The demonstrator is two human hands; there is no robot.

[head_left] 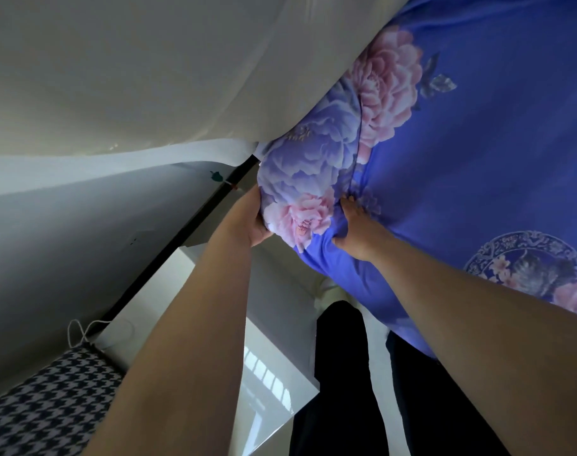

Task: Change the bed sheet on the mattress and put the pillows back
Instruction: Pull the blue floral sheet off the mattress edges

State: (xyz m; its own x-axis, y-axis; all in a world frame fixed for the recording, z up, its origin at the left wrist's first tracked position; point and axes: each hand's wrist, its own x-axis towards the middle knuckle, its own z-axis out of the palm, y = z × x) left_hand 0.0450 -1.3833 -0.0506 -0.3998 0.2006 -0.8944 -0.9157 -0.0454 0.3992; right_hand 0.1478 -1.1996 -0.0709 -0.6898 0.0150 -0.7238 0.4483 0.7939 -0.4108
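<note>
A blue bed sheet [478, 143] with pink and lilac flowers covers the mattress across the right half of the head view. At the mattress corner [300, 192] the sheet is pulled round the edge. My left hand [252, 222] grips the corner from the left side, fingers curled under the flowered cloth. My right hand [354, 232] presses on top of the sheet just right of the corner, fingers bunching a fold of the cloth. No pillows are in view.
A white curtain [132, 77] hangs at the upper left, touching the corner. A black rail [188, 232] runs along the grey wall. A white bedside unit [168, 304] and a houndstooth cushion [46, 403] stand at the lower left. My dark-trousered legs [346, 373] stand on glossy white floor.
</note>
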